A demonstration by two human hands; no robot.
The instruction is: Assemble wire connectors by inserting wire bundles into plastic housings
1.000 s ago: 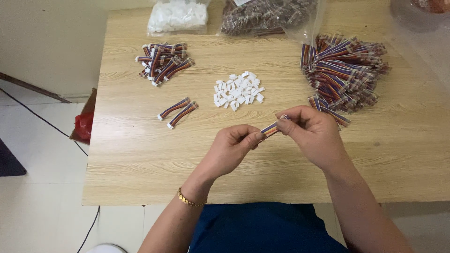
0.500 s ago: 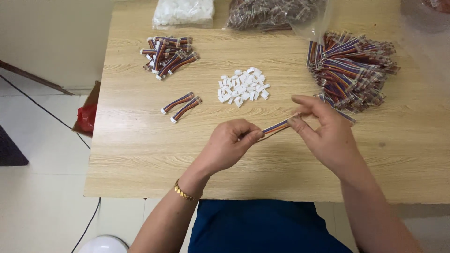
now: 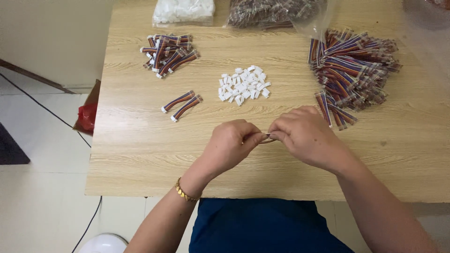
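Ribbon-cable piece [image 3: 268, 138] sits pinched between our left hand [image 3: 230, 145] and right hand [image 3: 304, 137], both closed on it above the table's [image 3: 140, 154] near edge. Mostly hidden by fingers, it could slip loose or kink if we squeeze unevenly.

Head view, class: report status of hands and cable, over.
Both hands pinching one short ribbon cable between them. Left hand, right hand close together above table. Nothing blocking.
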